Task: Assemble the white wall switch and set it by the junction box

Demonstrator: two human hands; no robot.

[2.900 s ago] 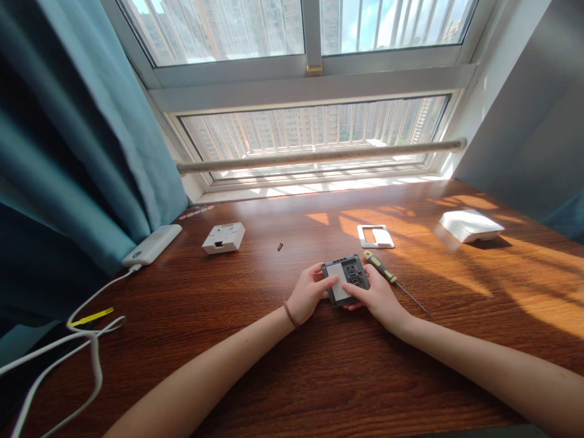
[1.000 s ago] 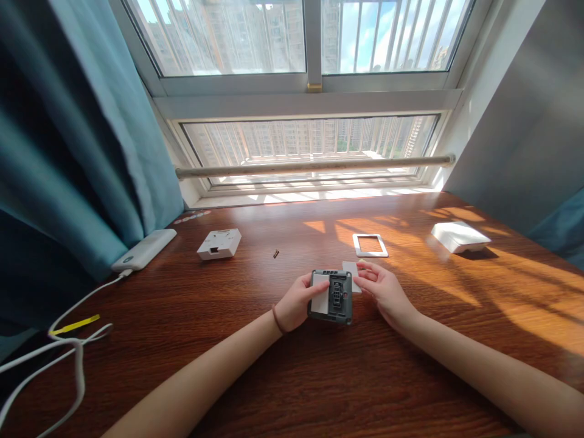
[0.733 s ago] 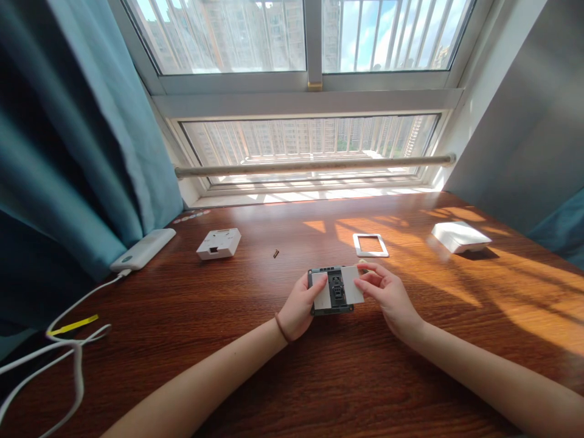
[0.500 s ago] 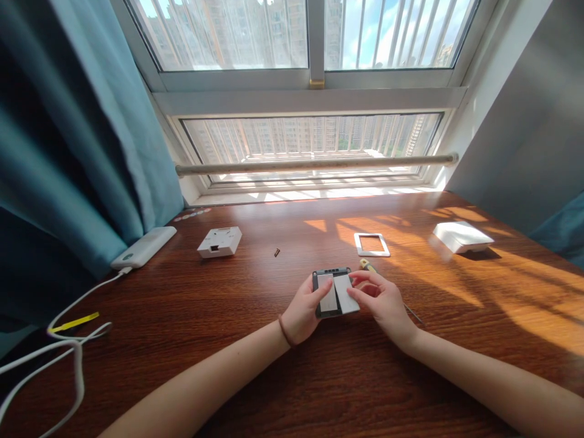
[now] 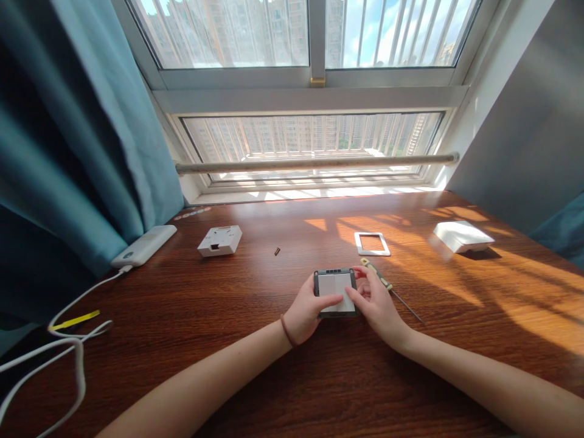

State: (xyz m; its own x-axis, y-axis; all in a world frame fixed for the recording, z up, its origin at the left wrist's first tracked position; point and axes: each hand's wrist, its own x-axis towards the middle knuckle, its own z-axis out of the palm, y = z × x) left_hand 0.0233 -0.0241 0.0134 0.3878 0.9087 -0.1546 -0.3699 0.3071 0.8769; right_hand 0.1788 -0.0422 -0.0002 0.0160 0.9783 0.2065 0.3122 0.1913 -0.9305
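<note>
Between my hands is a wall switch (image 5: 334,283) with a dark grey frame and two white rocker plates lying side by side, flat in it. My left hand (image 5: 303,311) is closed around its left side, the thumb stretched across the white plates. At the right edge, my right hand (image 5: 381,315) grips the switch with its fingers, its thumb on the right plate. A screwdriver (image 5: 386,283) with a yellowish handle lies just beyond my right hand, its thin shaft pointing toward me. The underside of the switch is hidden.
A white square frame (image 5: 374,253) and small dark screws (image 5: 277,250) lie farther back. To the left stand a white box (image 5: 227,242) and a white power bank (image 5: 148,246) with a cable (image 5: 86,298). A white cover (image 5: 460,236) sits at the right, below the window.
The right white plate was tilted and partly out of the dark frame; now it lies flat beside the left one. My right hand has shifted onto the switch's right edge, uncovering more of the screwdriver.
</note>
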